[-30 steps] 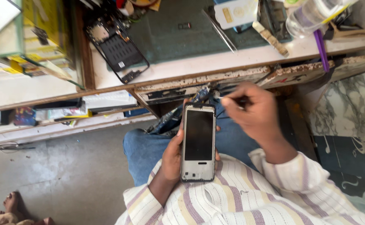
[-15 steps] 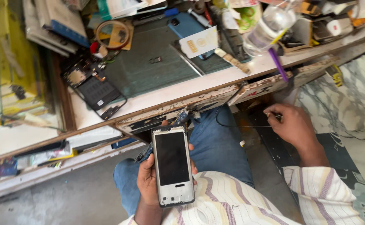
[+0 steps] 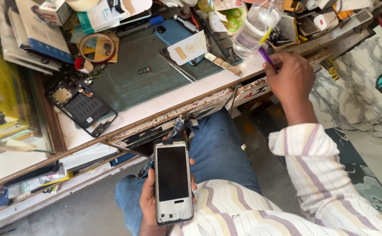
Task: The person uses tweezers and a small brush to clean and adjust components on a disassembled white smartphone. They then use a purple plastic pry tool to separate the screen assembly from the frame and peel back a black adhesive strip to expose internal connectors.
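We hold the phone (image 3: 172, 180) upright in our left hand (image 3: 149, 199), fingers wrapped around its edges from behind, screen side facing up over our lap so the dark glass and pale lower frame stay in plain sight. Our right hand (image 3: 292, 78) reaches up to the edge of the workbench (image 3: 165, 105), fingers closed around a purple tool (image 3: 266, 56) beside the clear plastic bottle (image 3: 256, 26). On the green mat (image 3: 134, 81) lie tweezers (image 3: 176, 67) and a blue phone (image 3: 173, 32) with a white card (image 3: 188, 47) resting on it, all within arm's reach. 1 stripped phone frame (image 3: 79, 105) sits at the mat's left edge, set aside from the working area.
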Demonstrator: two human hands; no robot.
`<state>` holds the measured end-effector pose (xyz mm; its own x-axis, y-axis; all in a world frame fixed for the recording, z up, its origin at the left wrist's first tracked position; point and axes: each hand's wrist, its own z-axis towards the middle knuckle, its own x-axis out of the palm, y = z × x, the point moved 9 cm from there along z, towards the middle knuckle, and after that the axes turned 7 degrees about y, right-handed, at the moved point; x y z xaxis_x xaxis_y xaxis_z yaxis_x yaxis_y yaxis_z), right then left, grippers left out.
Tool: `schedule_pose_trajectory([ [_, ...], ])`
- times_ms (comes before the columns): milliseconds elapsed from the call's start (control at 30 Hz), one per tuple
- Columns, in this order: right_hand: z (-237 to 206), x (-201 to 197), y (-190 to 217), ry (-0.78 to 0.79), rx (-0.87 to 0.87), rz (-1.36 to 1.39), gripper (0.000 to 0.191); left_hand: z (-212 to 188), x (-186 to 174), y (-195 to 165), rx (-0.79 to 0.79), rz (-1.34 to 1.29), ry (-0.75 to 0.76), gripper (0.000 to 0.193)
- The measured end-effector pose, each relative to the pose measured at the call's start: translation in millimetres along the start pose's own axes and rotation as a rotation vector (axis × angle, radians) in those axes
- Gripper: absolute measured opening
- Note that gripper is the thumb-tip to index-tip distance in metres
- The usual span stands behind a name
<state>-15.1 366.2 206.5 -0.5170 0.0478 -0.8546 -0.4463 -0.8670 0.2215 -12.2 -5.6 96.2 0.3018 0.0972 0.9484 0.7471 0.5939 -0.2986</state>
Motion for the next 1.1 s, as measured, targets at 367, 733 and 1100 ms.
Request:
schedule_pose_trajectory([
  [367,-48.8,30.4,-112.2,0.313,0.041,0.582,0.026,3.4,-28.4,9.1,-0.086,-0.135,0.048,0.075],
  [733,-151.5,-15.8,144.4,0.77,-0.637,0.634,0.021,12.6,-33.1,41.8,-0.212,-0.404,0.15,0.075],
  [1100,-143.4,-3.3,209.2,0.888,-0.83,0.549,0.017,1.5,-24.1,45.0,-0.195,-0.323,0.204,0.064],
])
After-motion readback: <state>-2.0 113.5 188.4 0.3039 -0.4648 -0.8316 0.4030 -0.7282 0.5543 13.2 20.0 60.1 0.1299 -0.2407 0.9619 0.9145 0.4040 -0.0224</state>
